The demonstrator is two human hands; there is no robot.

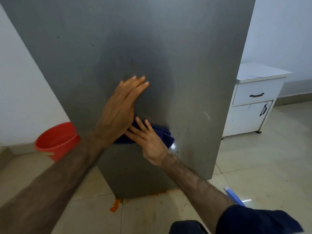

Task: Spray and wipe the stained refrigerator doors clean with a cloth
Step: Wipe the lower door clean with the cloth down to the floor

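Observation:
The grey refrigerator door (168,56) fills the upper middle of the head view, with small dark specks on it. My left hand (120,105) lies flat against the upper door, fingers together and pointing up. Just below it, my right hand (148,141) presses a dark blue cloth (164,132) onto the door at the seam between the upper and lower doors. The lower door (135,174) shows specks too. The cloth is partly hidden under both hands. A blue spray bottle (233,196) peeks out behind my right forearm, on the floor side.
A red bucket (55,141) stands on the tiled floor left of the refrigerator. An orange spill (115,206) stains the floor at the fridge's base. A white cabinet (253,102) with dark handles stands to the right by the wall.

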